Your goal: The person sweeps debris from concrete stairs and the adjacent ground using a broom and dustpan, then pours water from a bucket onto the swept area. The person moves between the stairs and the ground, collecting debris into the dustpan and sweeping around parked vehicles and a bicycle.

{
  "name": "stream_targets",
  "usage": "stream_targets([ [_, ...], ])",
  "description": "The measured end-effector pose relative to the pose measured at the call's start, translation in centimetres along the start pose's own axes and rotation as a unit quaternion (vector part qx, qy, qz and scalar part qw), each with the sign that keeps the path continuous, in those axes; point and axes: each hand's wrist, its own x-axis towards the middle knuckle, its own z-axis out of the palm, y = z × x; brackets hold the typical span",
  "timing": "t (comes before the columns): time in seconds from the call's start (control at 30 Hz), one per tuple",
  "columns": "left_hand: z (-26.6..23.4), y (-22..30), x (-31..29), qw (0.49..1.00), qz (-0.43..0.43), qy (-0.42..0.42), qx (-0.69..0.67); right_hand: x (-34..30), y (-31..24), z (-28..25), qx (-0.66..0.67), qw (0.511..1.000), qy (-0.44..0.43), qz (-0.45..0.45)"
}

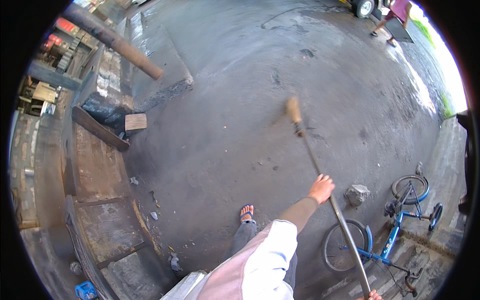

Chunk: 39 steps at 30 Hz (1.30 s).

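A long-handled broom (314, 157) reaches out over the grey floor, its bristle head blurred at the far end. My left hand (322, 188) is wrapped round the middle of the metal handle, with that arm stretched forward. At the lower edge my right hand (372, 296) grips the near end of the handle, only partly in view. The tan bristle head (293, 106) is on or just above the floor; I cannot tell which. My foot in a blue flip-flop (246, 213) shows left of the left arm.
A blue bicycle (392, 237) lies to the right, beside a grey rock (357, 194). On the left are a wooden frame (102, 210), a wooden block (135, 122), a concrete ledge (160, 80) and a rusty pipe (120, 45). A person (397, 15) carrying a dark panel walks at far right.
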Motion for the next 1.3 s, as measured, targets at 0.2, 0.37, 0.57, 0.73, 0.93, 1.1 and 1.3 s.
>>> stream_targets([
  [0.2, -8.1, -10.1, -27.4, 0.947, -0.274, -0.164, 0.021, -9.8, 2.4, 7.5, -0.05, 0.948, -0.251, 0.192],
  [0.37, -22.4, -12.0, -35.0, 0.881, -0.398, -0.25, 0.059, -15.9, 3.8, 12.6, 0.002, 0.886, -0.366, 0.285],
  [0.57, -33.0, -8.5, -28.1, 0.948, -0.217, -0.225, 0.055, -12.9, -5.4, 15.4, 0.108, 0.949, -0.251, 0.159],
  [0.73, -34.1, -12.9, -13.9, 0.989, -0.102, 0.049, 0.091, -15.9, -5.7, 15.6, 0.119, 0.963, -0.229, 0.073],
  [0.93, -33.9, -25.9, 0.4, 0.984, -0.076, 0.09, 0.135, -22.5, 3.1, 23.1, 0.095, 0.941, -0.323, 0.018],
  [1.1, -35.9, -39.6, 2.1, 0.932, -0.283, 0.199, 0.11, -29.4, 15.9, 33.0, 0.054, 0.914, -0.383, 0.12],
  [1.3, -38.3, -39.5, -8.8, 0.919, -0.347, 0.099, 0.156, -26.6, 16.7, 38.9, -0.05, 0.859, -0.44, 0.256],
])
